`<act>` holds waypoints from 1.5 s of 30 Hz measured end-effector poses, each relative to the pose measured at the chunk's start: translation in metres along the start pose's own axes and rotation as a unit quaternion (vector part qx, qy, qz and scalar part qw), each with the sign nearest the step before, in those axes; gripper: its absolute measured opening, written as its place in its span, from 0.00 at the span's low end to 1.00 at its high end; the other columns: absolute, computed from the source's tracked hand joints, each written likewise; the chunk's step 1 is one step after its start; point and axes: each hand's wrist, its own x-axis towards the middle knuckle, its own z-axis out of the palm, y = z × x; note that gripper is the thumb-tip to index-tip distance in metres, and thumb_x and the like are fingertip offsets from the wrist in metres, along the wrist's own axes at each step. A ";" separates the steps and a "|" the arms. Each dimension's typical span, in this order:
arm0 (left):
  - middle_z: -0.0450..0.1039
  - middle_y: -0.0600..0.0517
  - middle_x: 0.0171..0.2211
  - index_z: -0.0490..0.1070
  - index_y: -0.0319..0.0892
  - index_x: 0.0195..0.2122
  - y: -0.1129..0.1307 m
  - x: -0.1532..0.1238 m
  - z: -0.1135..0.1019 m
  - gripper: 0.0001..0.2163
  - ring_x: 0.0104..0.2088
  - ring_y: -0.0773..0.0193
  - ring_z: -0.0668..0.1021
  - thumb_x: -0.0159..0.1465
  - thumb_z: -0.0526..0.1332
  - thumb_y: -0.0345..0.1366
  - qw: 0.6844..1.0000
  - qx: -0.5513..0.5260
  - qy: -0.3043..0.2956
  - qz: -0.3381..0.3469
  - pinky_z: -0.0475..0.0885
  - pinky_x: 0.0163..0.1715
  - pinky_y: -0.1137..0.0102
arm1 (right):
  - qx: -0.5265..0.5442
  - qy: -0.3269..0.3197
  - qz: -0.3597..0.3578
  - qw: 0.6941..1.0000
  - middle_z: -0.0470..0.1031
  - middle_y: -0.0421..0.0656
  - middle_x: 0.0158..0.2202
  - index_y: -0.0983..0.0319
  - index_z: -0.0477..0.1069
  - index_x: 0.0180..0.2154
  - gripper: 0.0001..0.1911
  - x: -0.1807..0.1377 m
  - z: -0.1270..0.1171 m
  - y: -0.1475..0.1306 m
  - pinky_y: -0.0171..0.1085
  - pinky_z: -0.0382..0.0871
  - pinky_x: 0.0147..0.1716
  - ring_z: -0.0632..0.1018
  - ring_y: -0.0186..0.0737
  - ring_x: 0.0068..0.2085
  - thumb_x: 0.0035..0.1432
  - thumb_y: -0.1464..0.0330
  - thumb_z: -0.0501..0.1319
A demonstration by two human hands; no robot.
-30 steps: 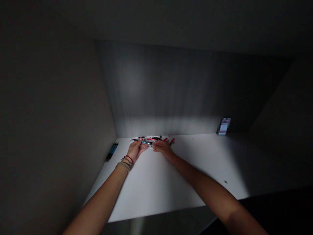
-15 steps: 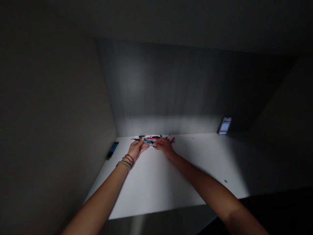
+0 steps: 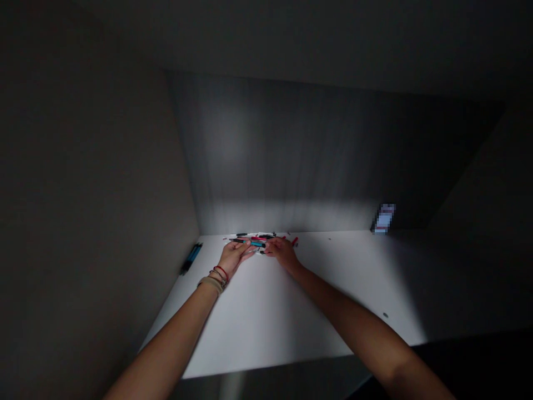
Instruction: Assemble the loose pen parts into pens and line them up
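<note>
A blue and black pen [image 3: 257, 244] lies crosswise between my hands above the white surface. My left hand [image 3: 234, 256] is closed on its black left part, thumb on top. My right hand [image 3: 283, 253] pinches at its right end; whether a small separate part is also in those fingers, I cannot tell. Behind and below the hands lie red pen pieces [image 3: 259, 238], a black pen piece [image 3: 241, 234] and several small dark and white parts, partly hidden by my fingers. A red piece [image 3: 295, 241] lies just right of my right hand.
Blue and black pens [image 3: 191, 259] lie together by the left wall. A phone-like device with a blurred screen [image 3: 383, 218] leans on the back panel [image 3: 283, 155] at right. A small dark disc [image 3: 385, 315] rests on the white surface [image 3: 250, 322] near its front right.
The pen has shifted slightly right in my left hand, and more of its blue barrel shows. My right hand stays at its right end, its fingers slightly moved.
</note>
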 end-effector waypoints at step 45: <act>0.80 0.40 0.50 0.75 0.36 0.38 0.016 -0.014 0.005 0.15 0.41 0.55 0.85 0.52 0.76 0.30 0.995 0.020 -0.100 0.012 0.83 0.41 0.65 | -0.015 -0.040 0.038 0.998 0.72 0.38 0.19 0.60 0.65 0.28 0.28 -0.001 0.004 -0.004 0.30 0.65 0.16 0.70 0.32 0.16 0.63 0.43 0.53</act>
